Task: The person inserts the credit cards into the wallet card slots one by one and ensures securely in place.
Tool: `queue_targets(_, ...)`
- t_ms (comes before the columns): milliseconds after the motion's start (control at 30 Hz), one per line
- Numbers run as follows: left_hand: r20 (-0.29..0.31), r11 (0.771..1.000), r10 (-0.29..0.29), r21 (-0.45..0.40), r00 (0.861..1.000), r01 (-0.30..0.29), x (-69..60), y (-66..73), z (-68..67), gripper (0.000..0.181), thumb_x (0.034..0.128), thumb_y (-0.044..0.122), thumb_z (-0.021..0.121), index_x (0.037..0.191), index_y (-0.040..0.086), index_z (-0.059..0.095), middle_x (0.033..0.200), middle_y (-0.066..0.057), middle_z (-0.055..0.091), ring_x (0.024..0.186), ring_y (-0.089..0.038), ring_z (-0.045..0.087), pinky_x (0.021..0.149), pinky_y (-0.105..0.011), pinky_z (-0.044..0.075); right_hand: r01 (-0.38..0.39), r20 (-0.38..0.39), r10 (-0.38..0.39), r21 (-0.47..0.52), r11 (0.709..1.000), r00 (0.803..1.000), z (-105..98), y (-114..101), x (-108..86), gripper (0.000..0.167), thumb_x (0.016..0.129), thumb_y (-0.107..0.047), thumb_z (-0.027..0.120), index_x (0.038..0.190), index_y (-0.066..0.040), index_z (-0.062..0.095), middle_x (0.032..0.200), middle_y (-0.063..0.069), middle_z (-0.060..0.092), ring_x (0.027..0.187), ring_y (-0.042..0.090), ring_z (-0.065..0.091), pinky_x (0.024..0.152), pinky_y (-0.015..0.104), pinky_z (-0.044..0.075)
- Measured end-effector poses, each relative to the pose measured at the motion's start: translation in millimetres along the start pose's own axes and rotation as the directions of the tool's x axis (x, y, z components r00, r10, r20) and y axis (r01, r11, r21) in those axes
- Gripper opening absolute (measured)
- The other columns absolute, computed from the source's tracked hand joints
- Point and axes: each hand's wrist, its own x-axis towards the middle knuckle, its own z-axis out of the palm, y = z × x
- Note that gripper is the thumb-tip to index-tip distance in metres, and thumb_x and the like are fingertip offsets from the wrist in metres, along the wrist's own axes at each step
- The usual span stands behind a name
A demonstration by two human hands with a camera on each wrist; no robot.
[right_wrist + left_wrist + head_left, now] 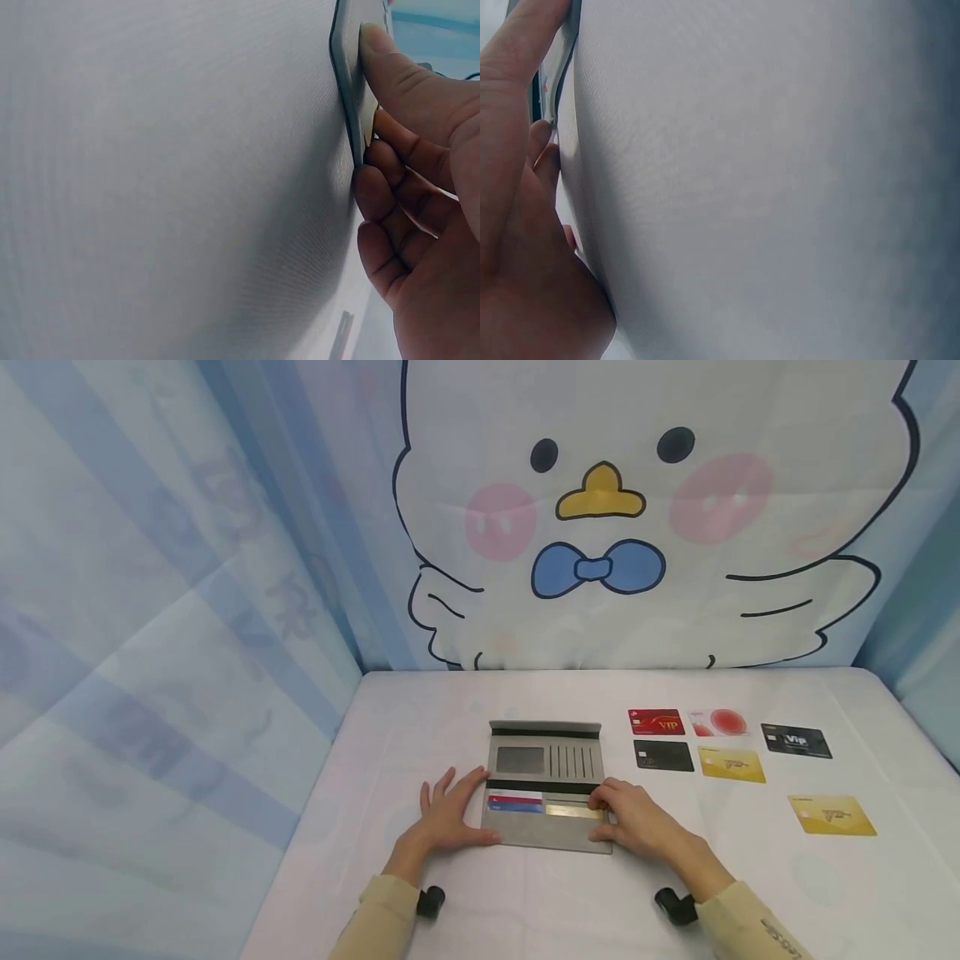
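An unfolded grey card wallet (547, 833) lies on the table, with a clear window and slots in its upper half. A red, white and blue card (514, 802) sits in its lower left pocket. Mostly tucked into the lower right pocket is a gold card (572, 811). My left hand (444, 820) is spread, its fingers and thumb touching the wallet's left edge. At the right edge, my right hand (639, 820) has curled fingers at the gold card's end. In the right wrist view its thumb (405, 86) presses on the wallet, and the fingertips partly hide the card.
Right of the wallet lie a red card (656, 722), a white card with red circles (718, 722), a dark grey card (663, 756), a black card (797, 741) and two gold cards (732, 765). A patterned curtain (600, 627) hangs behind the white table (525, 902).
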Motion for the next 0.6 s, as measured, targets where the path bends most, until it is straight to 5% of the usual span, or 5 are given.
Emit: queue_targets(600,-0.003,1.000,0.017,0.007,1.000,-0.017,0.3,-1.6,1.4,0.101,0.0733,0.053,0.085,0.156,0.020,0.038,0.162,-0.003,0.033,0.150,-0.040,0.010,0.113,-0.069,-0.007,-0.025,-0.031,0.027,0.052,0.998,0.999,-11.6,8.5,-8.4,0.033,0.085,-0.031,0.082,0.107,-0.011,0.070,0.103,-0.004,0.062,0.093,0.016,0.058,0.090,0.047,0.053)
